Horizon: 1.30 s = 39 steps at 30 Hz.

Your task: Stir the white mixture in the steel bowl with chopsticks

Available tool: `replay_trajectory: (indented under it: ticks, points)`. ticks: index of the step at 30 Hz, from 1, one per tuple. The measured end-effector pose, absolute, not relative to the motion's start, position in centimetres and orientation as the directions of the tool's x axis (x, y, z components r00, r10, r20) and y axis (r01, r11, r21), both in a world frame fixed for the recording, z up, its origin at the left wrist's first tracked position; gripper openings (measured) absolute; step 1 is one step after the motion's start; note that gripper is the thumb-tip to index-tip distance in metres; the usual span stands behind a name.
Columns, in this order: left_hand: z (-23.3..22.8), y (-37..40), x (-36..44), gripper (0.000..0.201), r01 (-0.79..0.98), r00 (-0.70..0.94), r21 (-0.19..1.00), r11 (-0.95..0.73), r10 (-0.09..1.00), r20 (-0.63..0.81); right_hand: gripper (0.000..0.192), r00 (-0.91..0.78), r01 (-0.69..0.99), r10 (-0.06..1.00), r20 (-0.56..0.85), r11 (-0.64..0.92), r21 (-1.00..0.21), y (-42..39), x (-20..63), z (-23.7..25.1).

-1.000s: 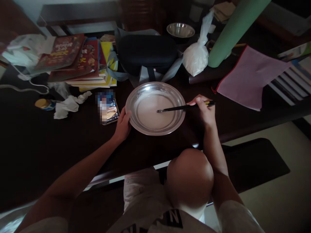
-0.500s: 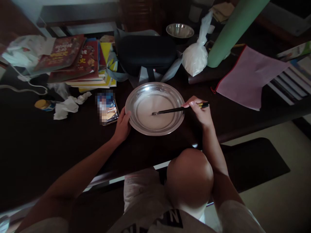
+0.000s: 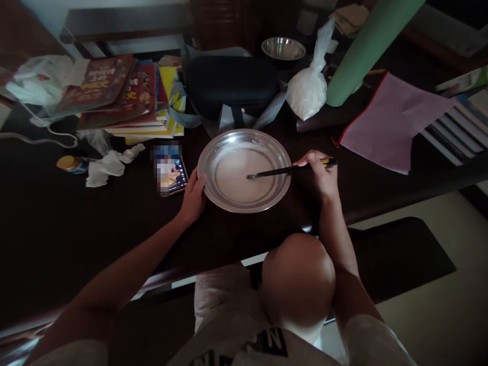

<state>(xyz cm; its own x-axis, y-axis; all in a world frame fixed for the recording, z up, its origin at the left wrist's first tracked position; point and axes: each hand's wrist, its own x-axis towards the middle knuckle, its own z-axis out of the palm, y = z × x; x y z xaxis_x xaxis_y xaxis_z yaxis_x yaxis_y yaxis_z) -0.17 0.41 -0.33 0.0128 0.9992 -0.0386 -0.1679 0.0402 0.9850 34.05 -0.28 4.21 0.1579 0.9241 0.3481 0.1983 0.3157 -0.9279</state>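
A wide steel basin (image 3: 282,190) stands on the dark table in front of me, with a pale, milky liquid (image 3: 236,178) in its bottom. My left hand (image 3: 193,195) grips the basin's left rim, thumb on top and fingers underneath. Dark chopsticks (image 3: 278,172) with yellow bands are held in my right hand (image 3: 320,170), just beyond the basin's right rim. Their tips dip into the liquid near the middle. The chopsticks lie close together at a low slant across the rim.
Left of the basin lies a phone (image 3: 177,175), with crumpled tissue (image 3: 104,169) and a small jar (image 3: 71,163) farther left. Behind are stacked books (image 3: 110,96), a black case (image 3: 231,81), a knotted bag of white powder (image 3: 308,96) and a green column (image 3: 369,56). A pink pouch (image 3: 392,122) lies right.
My right hand has shifted to the right, drawing the chopstick tips slightly rightward through the liquid. My left hand stays on the basin's rim.
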Motion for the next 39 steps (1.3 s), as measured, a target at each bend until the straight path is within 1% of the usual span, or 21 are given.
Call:
replay_trajectory:
  ticks: [4,5,10,14,15,19,21,24,29,34,37,39]
  points:
    - [-0.31,0.36,-0.14,0.057,-0.161,0.011,0.987,0.029,1.0,-0.028,0.05,0.062,0.217,0.938,0.342,0.322,-0.922,-0.25,33.94,4.2]
    - [-0.29,0.35,-0.12,0.057,-0.16,0.007,0.987,0.026,1.0,-0.025,0.049,0.06,0.222,0.935,0.35,0.329,-0.918,-0.24,33.97,4.16]
    - [-0.17,0.3,-0.05,0.056,-0.16,0.022,0.987,0.025,1.0,-0.022,0.048,0.164,0.175,0.924,0.345,0.317,-0.932,-0.26,34.24,4.01]
    - [-0.19,0.34,-0.07,0.056,-0.162,0.016,0.987,0.019,1.0,-0.017,0.049,0.064,0.199,0.938,0.342,0.324,-0.925,-0.28,34.01,4.16]
    - [-0.22,0.36,-0.09,0.055,-0.163,0.008,0.986,0.02,1.0,-0.019,0.049,0.061,0.207,0.935,0.35,0.331,-0.921,-0.27,33.97,4.2]
    - [-0.26,0.36,-0.13,0.052,-0.158,0.008,0.987,0.024,1.0,-0.023,0.05,0.163,0.197,0.923,0.35,0.317,-0.928,-0.3,34.04,4.19]
    - [-0.21,0.34,-0.12,0.053,-0.161,0.016,0.987,0.029,1.0,-0.027,0.05,0.147,0.186,0.928,0.343,0.314,-0.931,-0.3,34.06,4.16]
    - [-0.1,0.31,-0.07,0.055,-0.172,0.012,0.984,0.037,0.999,-0.035,0.049,0.072,0.21,0.93,0.36,0.339,-0.917,-0.25,34.01,4.19]
    - [-0.07,0.31,-0.03,0.054,-0.165,0.019,0.986,0.034,0.999,-0.031,0.053,0.163,0.211,0.925,0.343,0.307,-0.928,-0.35,33.96,4.39]
    - [-0.17,0.32,-0.08,0.053,-0.163,0.009,0.986,0.032,0.999,-0.031,0.047,0.063,0.211,0.936,0.347,0.327,-0.921,-0.41,33.93,4.38]
    - [-0.21,0.31,-0.1,0.051,-0.169,0.002,0.985,0.043,0.999,-0.043,0.048,0.131,0.198,0.926,0.353,0.324,-0.925,-0.34,34.04,4.23]
    - [-0.23,0.32,-0.12,0.05,-0.165,-0.006,0.985,0.043,0.999,-0.044,0.05,0.148,0.192,0.928,0.341,0.311,-0.931,-0.31,34.07,4.17]
